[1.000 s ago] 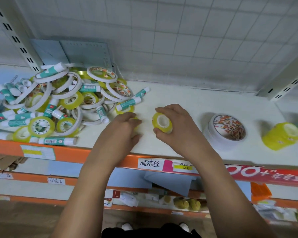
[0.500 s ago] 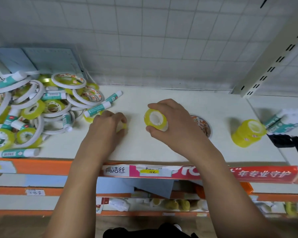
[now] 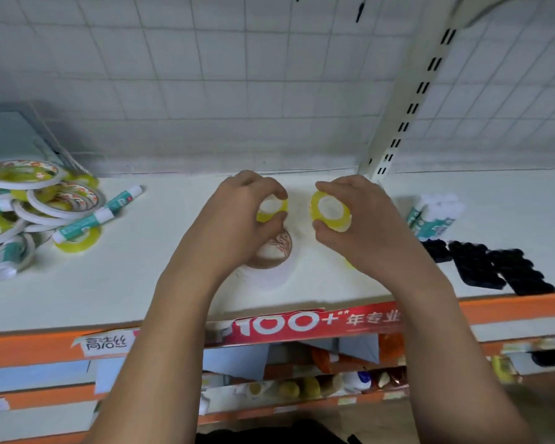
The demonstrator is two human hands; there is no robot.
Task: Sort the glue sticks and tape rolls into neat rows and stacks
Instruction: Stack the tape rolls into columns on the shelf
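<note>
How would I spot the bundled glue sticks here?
On the white shelf, look right of the slotted upright post. The glue stick bundle sits just behind the black objects; unlike the left pile's loose sticks, its white caps are packed together.

Two bare forearms reach forward from the bottom edge, side by side. The left hand (image 3: 234,219) pinches a small yellow tape roll (image 3: 271,210) between curled fingers and thumb. The right hand (image 3: 369,229), close beside it, grips a second yellow tape roll (image 3: 330,211) likewise.
</note>
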